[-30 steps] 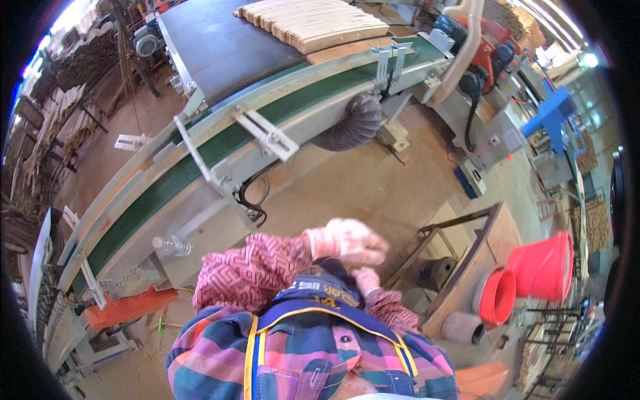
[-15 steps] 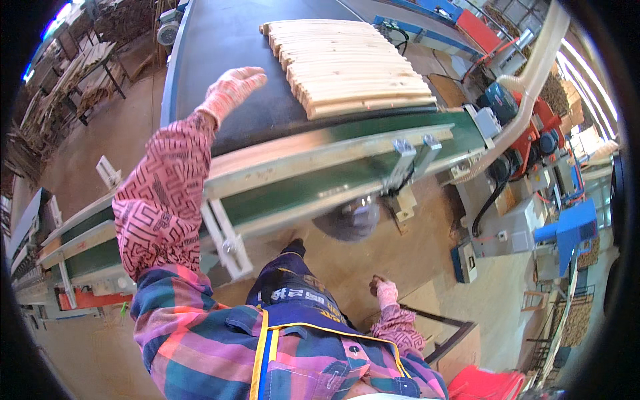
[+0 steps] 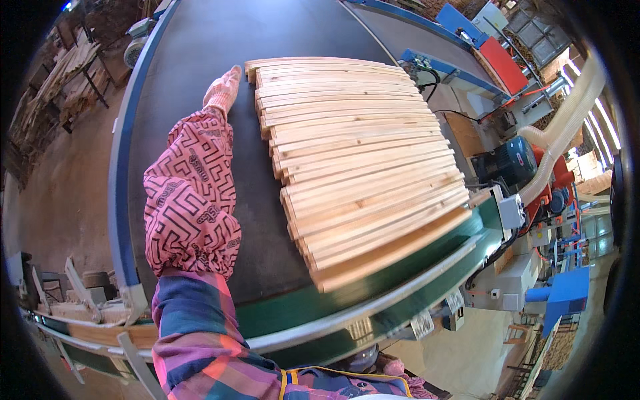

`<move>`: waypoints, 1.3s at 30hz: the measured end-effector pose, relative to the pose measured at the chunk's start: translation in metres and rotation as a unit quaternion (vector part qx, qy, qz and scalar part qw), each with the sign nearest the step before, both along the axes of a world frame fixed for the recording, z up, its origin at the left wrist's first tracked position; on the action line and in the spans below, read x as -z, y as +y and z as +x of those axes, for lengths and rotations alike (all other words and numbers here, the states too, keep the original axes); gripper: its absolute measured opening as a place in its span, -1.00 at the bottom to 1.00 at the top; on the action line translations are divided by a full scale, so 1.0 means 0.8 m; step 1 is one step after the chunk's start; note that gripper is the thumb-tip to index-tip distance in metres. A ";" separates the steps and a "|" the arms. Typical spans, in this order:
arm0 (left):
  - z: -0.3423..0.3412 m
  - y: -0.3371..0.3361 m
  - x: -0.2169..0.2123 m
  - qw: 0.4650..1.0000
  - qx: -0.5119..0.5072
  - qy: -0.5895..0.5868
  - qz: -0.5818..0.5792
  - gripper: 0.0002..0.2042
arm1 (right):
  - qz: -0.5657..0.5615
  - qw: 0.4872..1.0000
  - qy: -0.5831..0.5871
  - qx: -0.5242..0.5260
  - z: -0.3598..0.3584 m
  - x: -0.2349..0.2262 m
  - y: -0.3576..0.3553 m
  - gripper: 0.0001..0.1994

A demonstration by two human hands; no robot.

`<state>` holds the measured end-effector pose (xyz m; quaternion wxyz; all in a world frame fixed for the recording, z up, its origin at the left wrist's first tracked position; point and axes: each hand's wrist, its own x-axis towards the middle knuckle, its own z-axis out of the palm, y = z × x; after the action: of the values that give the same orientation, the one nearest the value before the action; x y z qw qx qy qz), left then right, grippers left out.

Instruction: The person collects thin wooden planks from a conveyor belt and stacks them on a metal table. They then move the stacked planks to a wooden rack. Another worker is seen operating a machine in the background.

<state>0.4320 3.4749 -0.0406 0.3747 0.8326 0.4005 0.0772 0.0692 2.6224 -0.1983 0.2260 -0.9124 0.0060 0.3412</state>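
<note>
While left hand nears slats — right hand seemingly hidden.

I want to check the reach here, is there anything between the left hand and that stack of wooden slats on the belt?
Nothing visible. The gloved left hand is stretched out over the dark belt, right beside the far left corner of the wooden slats.
</note>
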 end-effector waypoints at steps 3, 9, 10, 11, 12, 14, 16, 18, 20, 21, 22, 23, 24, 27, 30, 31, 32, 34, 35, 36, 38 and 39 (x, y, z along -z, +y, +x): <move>0.032 0.033 -0.013 1.000 -0.015 -0.007 0.018 -0.35 | -0.059 0.996 0.061 -0.006 0.040 -0.013 0.002 -0.75; 0.107 0.107 0.033 0.996 -0.084 -0.019 -0.003 -0.24 | -0.144 0.975 0.163 0.033 0.061 0.012 -0.023 -0.71; 0.113 0.116 0.042 0.995 -0.087 -0.036 -0.031 -0.21 | -0.158 0.971 0.176 0.037 0.062 0.009 -0.025 -0.70; 0.106 0.110 0.035 0.992 -0.082 -0.075 -0.066 -0.19 | -0.164 0.968 0.188 0.040 0.060 0.011 -0.025 -0.70; 0.099 0.096 0.035 0.978 -0.043 -0.160 -0.126 -0.07 | -0.171 0.963 0.203 0.045 0.057 0.014 -0.026 -0.69; 0.093 0.094 0.035 0.972 -0.022 -0.217 -0.091 -0.07 | -0.184 0.958 0.216 0.043 0.062 0.022 -0.027 -0.68; 0.083 0.096 0.024 0.944 -0.043 -0.284 -0.162 -0.10 | -0.194 0.954 0.228 0.030 0.075 0.033 -0.031 -0.66; 0.095 0.060 0.001 0.912 -0.033 -0.333 -0.238 -0.14 | -0.207 0.946 0.247 0.043 0.058 0.035 -0.030 -0.65; 0.087 0.052 -0.014 0.933 -0.010 -0.295 -0.206 -0.18 | -0.218 0.939 0.266 0.032 0.065 0.046 -0.036 -0.64; 0.087 0.049 -0.016 0.963 0.015 -0.230 -0.140 -0.21 | -0.223 0.935 0.273 0.025 0.066 0.051 -0.038 -0.63; 0.090 0.048 -0.015 0.983 0.041 -0.164 -0.073 -0.23 | -0.228 0.932 0.282 0.021 0.065 0.057 -0.039 -0.62; 0.095 0.045 -0.014 0.993 0.068 -0.097 -0.005 -0.25 | -0.232 0.928 0.291 0.020 0.059 0.060 -0.042 -0.61; 0.100 0.039 -0.012 0.993 0.095 -0.030 0.063 -0.27 | -0.240 0.922 0.302 0.015 0.052 0.064 -0.044 -0.61; 0.104 0.035 -0.011 0.971 0.092 0.009 0.220 -0.29 | -0.231 0.930 0.285 -0.014 0.035 0.077 -0.055 -0.62; 0.092 0.082 -0.014 0.943 0.029 -0.046 0.329 -0.32 | -0.202 0.969 0.099 -0.103 0.020 0.072 -0.069 -0.71; 0.078 0.069 -0.033 0.933 0.028 -0.069 0.353 -0.34 | -0.222 0.962 0.028 -0.157 0.009 0.073 -0.075 -0.73; 0.069 0.045 -0.060 0.919 0.032 -0.094 0.381 -0.37 | -0.251 0.949 -0.032 -0.190 -0.012 0.089 -0.088 -0.75; 0.056 0.046 -0.127 0.899 0.055 -0.135 0.414 -0.46 | -0.329 0.906 -0.124 -0.237 -0.037 0.120 -0.105 -0.79; 0.064 -0.009 -0.163 0.869 0.112 -0.226 0.427 -0.44 | -0.188 0.954 -0.141 -0.184 -0.016 0.045 -0.045 -0.78; 0.079 -0.076 -0.193 0.871 0.126 -0.241 0.409 -0.48 | -0.096 0.975 -0.092 -0.179 -0.033 0.081 -0.071 -0.75; 0.058 -0.221 -0.291 0.842 0.167 -0.313 0.407 -0.53 | -0.025 0.972 -0.141 -0.188 -0.039 0.064 -0.046 -0.78; 0.040 -0.275 -0.319 0.810 0.219 -0.345 0.421 -0.55 | -0.020 0.976 -0.122 -0.177 -0.037 0.063 -0.042 -0.77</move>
<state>0.4641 3.2550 0.2144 0.1085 0.8929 -0.0196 0.4366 0.0400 2.5884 -0.2490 0.1429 -0.9381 -0.1762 0.2617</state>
